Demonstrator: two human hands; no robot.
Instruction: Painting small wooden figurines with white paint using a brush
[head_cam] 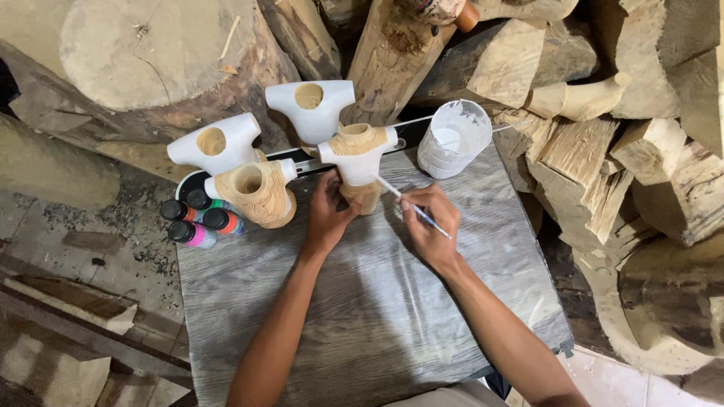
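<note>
My left hand (328,215) grips the bare lower part of a carved wooden torso figure (360,154) that stands upright on a grey board (377,301). Its shoulders and chest are painted white; the neck hole and base are raw wood. My right hand (430,222) holds a thin paintbrush (411,202) whose tip touches the figure's white front. A white-smeared cup of white paint (454,138) stands just right of the figure.
Three more torso figures stand behind and left: two painted white (219,142) (311,108), one mostly raw wood (256,192). Several paint bottles (197,218) lie at the board's left edge. Logs and wood blocks (648,173) crowd the back and right.
</note>
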